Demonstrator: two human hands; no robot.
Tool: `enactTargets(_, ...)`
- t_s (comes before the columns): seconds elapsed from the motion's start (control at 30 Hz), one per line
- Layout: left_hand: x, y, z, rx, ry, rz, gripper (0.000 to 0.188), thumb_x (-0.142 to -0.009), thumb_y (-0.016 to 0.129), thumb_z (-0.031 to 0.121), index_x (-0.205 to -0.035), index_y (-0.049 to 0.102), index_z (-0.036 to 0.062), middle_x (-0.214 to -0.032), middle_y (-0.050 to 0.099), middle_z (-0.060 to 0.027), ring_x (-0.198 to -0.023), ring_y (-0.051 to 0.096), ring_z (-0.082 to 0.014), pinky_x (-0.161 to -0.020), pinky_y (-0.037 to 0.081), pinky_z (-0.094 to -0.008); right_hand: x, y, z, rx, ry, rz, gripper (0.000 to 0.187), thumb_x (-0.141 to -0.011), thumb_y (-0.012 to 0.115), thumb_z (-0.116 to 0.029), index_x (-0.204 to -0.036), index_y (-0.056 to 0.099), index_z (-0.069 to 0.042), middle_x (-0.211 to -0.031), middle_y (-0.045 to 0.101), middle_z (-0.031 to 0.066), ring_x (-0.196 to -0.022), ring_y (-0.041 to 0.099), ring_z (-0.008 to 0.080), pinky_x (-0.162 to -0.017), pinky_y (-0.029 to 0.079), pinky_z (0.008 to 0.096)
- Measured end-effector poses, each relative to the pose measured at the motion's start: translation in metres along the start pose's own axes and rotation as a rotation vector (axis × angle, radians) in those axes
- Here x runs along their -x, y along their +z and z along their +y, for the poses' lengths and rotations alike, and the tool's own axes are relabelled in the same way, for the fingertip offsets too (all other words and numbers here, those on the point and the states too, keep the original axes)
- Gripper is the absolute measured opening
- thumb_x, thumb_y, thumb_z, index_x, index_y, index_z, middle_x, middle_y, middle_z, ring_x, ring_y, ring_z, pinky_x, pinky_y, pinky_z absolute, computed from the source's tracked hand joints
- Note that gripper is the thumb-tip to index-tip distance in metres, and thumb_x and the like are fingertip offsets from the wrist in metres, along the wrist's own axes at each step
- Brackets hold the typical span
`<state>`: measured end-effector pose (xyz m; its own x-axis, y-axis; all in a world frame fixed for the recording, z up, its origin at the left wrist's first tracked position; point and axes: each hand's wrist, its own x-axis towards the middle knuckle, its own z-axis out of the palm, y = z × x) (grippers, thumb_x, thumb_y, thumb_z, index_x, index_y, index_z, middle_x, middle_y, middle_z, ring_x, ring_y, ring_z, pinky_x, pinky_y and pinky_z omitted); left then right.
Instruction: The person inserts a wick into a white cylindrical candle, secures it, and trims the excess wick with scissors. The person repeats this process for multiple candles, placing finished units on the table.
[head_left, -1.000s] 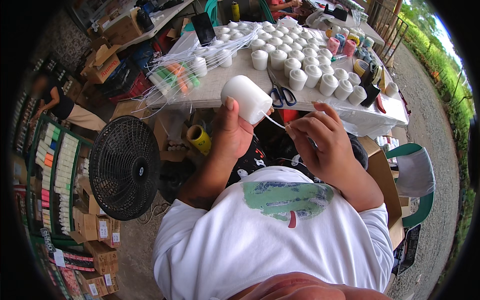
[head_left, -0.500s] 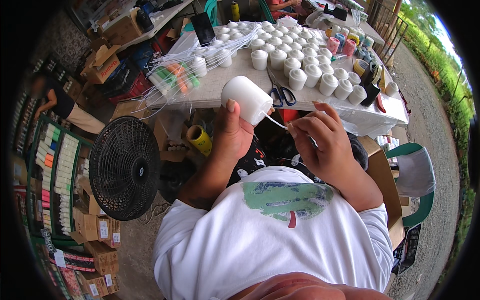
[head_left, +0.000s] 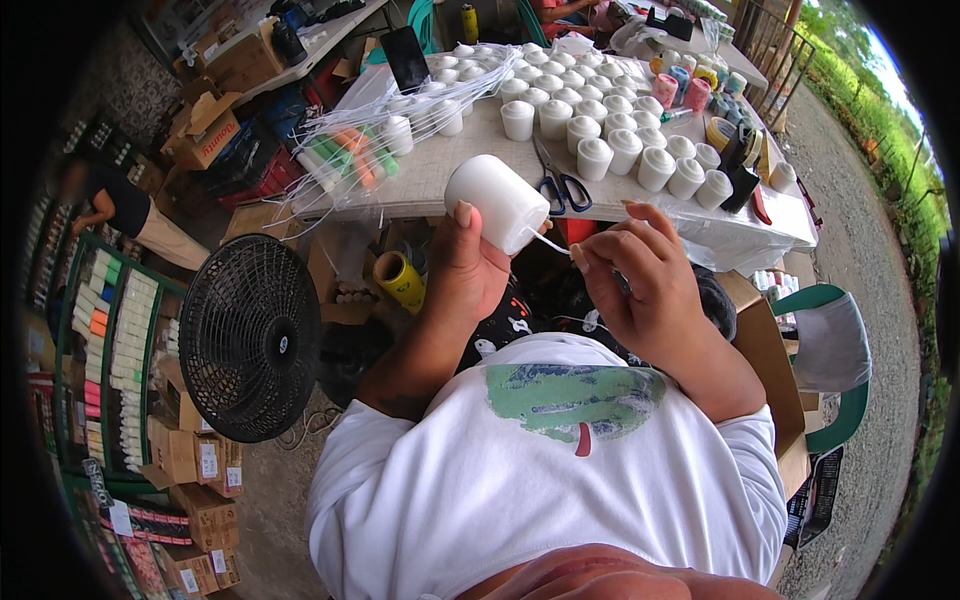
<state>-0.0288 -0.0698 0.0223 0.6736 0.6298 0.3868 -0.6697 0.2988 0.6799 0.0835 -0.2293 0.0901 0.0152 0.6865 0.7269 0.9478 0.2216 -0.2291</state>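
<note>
The left hand [head_left: 465,270] gripped a white pillar candle [head_left: 497,202] above the tabletop [head_left: 440,170] edge; the right hand's [head_left: 640,275] fingers pinched its wick [head_left: 548,241], apparently mid-threading, while many finished candles [head_left: 610,135] stood beside the scissors [head_left: 558,180]

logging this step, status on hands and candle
Left hand grips white candle sideways. Right hand pinches its wick. Scissors on table behind, nothing blocking.

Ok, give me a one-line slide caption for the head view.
Left hand grips a white pillar candle while right hand pinches its wick beside the candle-covered table.
</note>
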Motion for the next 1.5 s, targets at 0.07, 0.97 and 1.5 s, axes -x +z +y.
enactTargets(0.07, 0.000, 0.001, 0.000, -0.005, -0.001, -0.001, 0.066, -0.086, 0.057, 0.056, -0.128, 0.044, 0.0072, -0.117, 0.058, -0.0082, -0.103, 0.062, -0.0258, -0.090, 0.053, -0.0433, 0.000, 0.001, 0.000, 0.003, -0.008, 0.003, 0.014, -0.078, 0.068, -0.007, -0.090, 0.061, -0.007, -0.080, 0.061, 0.0044, -0.077, 0.060, 0.0225, -0.088, 0.043, 0.0444)
enactTargets(0.97, 0.008, 0.015, 0.003, 0.062, 0.021, -0.087, 0.065, -0.082, 0.072, 0.036, -0.129, 0.042, 0.0036, -0.119, 0.054, -0.0059, -0.112, 0.053, -0.0167, -0.099, 0.042, -0.0331, -0.006, 0.013, 0.000, 0.062, -0.038, 0.088, 0.014, -0.078, 0.069, -0.006, -0.089, 0.060, -0.006, -0.078, 0.062, 0.0044, -0.072, 0.060, 0.0211, -0.085, 0.044, 0.0422)
enactTargets(1.5, 0.009, 0.018, -0.005, -0.226, 0.086, -0.065, 0.066, -0.083, 0.072, 0.018, -0.135, 0.034, 0.0046, -0.122, 0.051, -0.0097, -0.110, 0.054, -0.0187, -0.095, 0.046, -0.0363, 0.008, 0.014, 0.003, -0.306, 0.311, -0.030, 0.059, -0.077, 0.070, -0.005, -0.131, 0.044, -0.003, -0.097, 0.061, 0.0158, -0.091, 0.060, 0.0332, -0.085, 0.048, 0.0414)
